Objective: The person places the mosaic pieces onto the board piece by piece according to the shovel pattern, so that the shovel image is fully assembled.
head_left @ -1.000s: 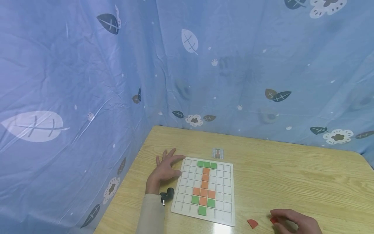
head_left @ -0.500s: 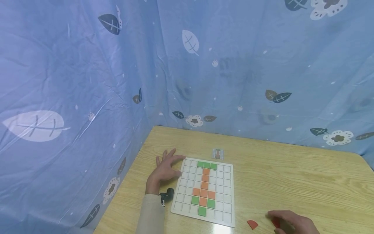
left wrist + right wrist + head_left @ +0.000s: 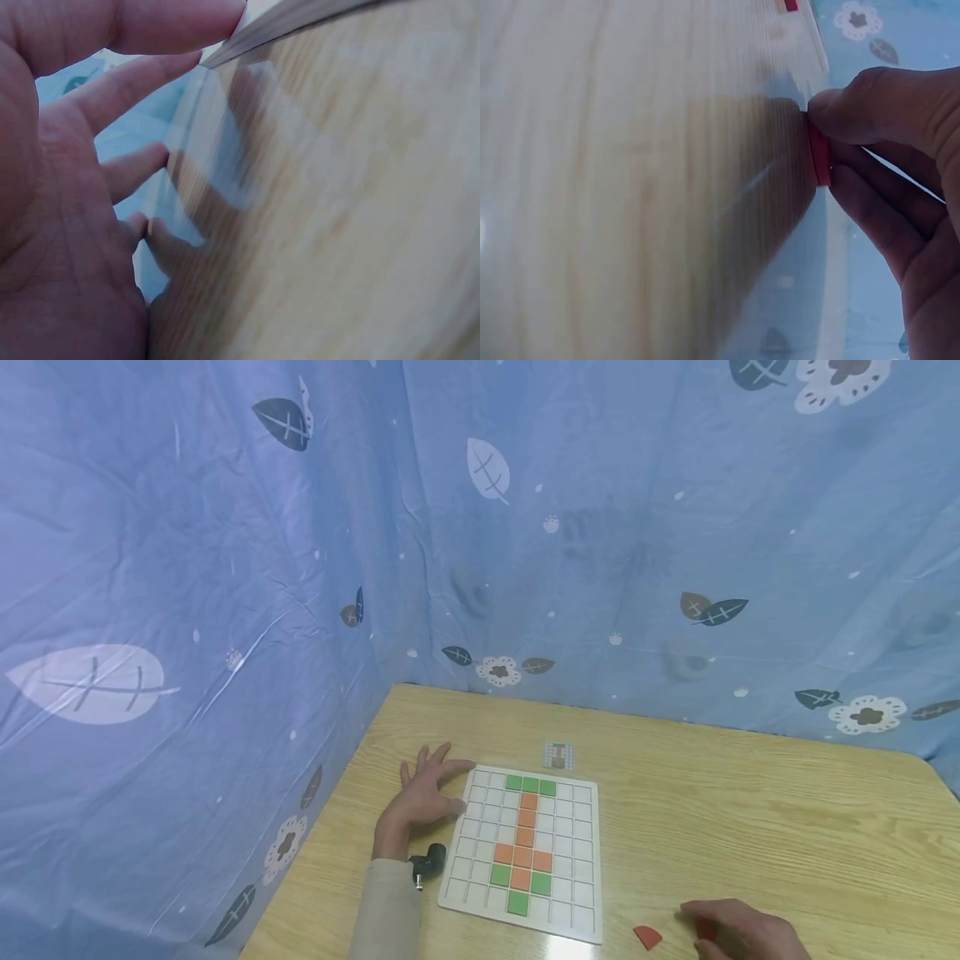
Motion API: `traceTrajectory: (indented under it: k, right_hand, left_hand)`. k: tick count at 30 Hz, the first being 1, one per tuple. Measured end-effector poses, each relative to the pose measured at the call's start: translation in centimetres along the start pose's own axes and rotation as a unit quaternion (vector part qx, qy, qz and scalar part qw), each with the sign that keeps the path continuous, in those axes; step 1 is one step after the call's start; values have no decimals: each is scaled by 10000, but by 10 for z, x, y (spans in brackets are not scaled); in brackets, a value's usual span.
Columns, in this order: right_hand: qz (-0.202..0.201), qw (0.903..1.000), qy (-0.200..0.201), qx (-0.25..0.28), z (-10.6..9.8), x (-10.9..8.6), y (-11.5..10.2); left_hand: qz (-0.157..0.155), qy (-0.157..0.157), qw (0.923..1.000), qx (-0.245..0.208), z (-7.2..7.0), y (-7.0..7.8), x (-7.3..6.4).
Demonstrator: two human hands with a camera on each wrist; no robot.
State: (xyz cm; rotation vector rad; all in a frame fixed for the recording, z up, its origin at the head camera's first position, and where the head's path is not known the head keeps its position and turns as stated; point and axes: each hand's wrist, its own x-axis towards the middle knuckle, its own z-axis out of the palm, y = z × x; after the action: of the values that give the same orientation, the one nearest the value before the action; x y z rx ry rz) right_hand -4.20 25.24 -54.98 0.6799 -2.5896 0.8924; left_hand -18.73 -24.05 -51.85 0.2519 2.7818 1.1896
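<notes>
My left hand rests at the far left corner of a white grid board, fingers spread, with thumb and index fingertips touching its edge. Orange tiles and green tiles sit in the board's squares. At the lower right, my right hand pinches a red tile between thumb and fingers, close to the table top. Its full outline is hidden by the hand. A loose red quarter-circle tile lies just left of that hand.
A small pattern card lies behind the board on the wooden table. Blue printed curtains enclose the far and left sides. A dark wrist camera sits on my left wrist beside the board's left edge.
My right hand has shifted slightly left, toward the loose red tile, with the red tile between its fingers. My left hand and the board have stayed put.
</notes>
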Motion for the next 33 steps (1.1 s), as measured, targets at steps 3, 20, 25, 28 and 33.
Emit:
traceTrajectory:
  k: [3,20,25,28,33]
  right_hand:
    - [-182,9998,15,4,2,3,1]
    - [163,9993,177,276,3,13,-13]
    - [-586,9952,515,586,12,30,-22]
    - [-916,9909,475,867,20,42,-31]
    - [-1468,9810,355,1214,35,63,-48]
  left_hand:
    - [-13,6,10000,19,0,0,0]
    - [-28,-9,10000,6,-1,0,0]
    - [-34,7,10000,-1,-1,-2,1]
    - [-48,-10,10000,8,0,-3,1]
    - [-68,-7,10000,29,1,-3,2]
